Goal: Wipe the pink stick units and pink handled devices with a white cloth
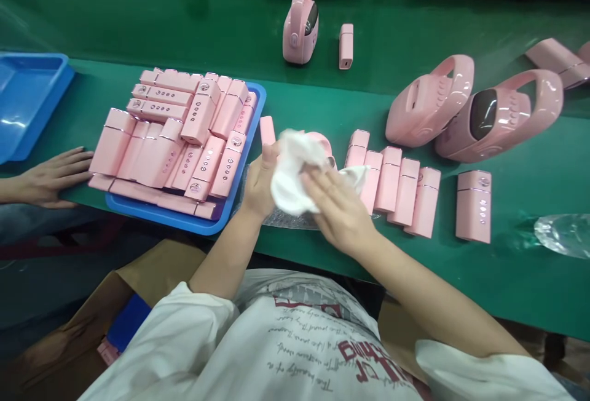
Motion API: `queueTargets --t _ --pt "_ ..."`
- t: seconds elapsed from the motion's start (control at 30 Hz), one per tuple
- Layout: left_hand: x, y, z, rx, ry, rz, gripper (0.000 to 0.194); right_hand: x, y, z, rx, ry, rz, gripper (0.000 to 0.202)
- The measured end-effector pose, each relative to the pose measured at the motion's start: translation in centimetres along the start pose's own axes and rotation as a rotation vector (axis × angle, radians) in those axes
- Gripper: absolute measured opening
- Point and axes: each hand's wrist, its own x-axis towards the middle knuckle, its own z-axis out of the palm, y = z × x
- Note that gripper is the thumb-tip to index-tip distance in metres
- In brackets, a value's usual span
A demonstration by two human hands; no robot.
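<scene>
My right hand point(338, 210) is closed on a white cloth point(295, 173), pressing it against a pink device with a rounded top point(320, 141), which the cloth mostly hides. At the cloth's left edge, my left hand point(260, 182) is closed around the side of that device, its thumb up and its fingers partly covered. Motion blurs the cloth and right fingers. Just behind my left thumb is a small pink block point(267, 130). Clear bubble wrap point(295, 219) lies under my hands. Several pink stick-shaped pieces with silver bands point(391, 179) lie to the right.
Left of me, a blue tray point(258, 112) is heaped with pink pieces. Another person's hand point(69, 173) rests beside it, near a second blue tray point(32, 106). Pink handled devices point(498, 115) stand right; another point(300, 26) stands behind. A clear plastic object point(562, 235) lies far right.
</scene>
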Motion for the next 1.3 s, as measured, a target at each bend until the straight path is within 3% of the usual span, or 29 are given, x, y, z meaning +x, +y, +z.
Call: queueTargets --t 0.1,0.2,0.23,0.4,0.5,0.6,0.7,0.77,0.83,0.93,1.03,1.1,1.3 --pt "0.0 0.1 0.1 -0.067 0.069 0.014 0.060 -0.2 0.4 0.1 0.061 0.066 0.047 0.042" --pt "0.0 0.0 0.1 -0.165 0.042 -0.062 0.061 -0.1 0.7 0.0 0.120 -0.019 -0.052 0.036" --pt "0.0 -0.1 0.1 -0.204 0.021 -0.083 0.062 0.0 0.8 -0.1 0.139 -0.036 -0.015 0.036" --pt "0.1 -0.5 -0.1 -0.136 0.033 -0.076 0.070 0.2 1.9 -0.8 0.362 0.111 0.635 0.041" --pt "0.0 -0.5 -0.1 -0.076 0.024 -0.036 0.076 0.3 2.3 -1.0 0.621 0.170 0.773 0.049" --pt "-0.7 -0.4 -0.3 0.021 0.019 0.045 0.075 0.7 2.6 -1.6 0.926 0.232 0.813 0.046" --pt "-2.3 -0.7 -0.5 0.113 -0.049 0.057 0.087 1.0 3.0 -2.6 1.073 0.220 0.869 0.038" --pt "-3.7 -1.2 -0.4 0.199 -0.068 0.015 0.106 0.9 3.1 -3.0 1.043 0.187 0.895 0.034" --pt "-4.9 -1.5 -0.1 0.309 -0.034 -0.044 0.121 0.7 3.2 -3.0 0.921 0.163 0.888 0.018" --pt "-5.6 -1.5 0.3 0.397 0.034 -0.082 0.114 0.7 3.3 -2.6 0.757 0.158 0.832 0.010" --pt "-4.9 -0.7 0.3 0.355 0.043 -0.063 0.098 1.0 3.5 -2.8 0.696 0.196 0.788 0.011" --pt "-3.8 0.3 -0.1 0.230 -0.013 -0.055 0.091 1.2 3.6 -3.3 0.666 0.227 0.762 0.012" --pt "0.8 3.6 -0.7 -0.105 -0.387 -0.090 0.082 1.2 3.9 -5.5 0.716 0.418 0.646 0.025"
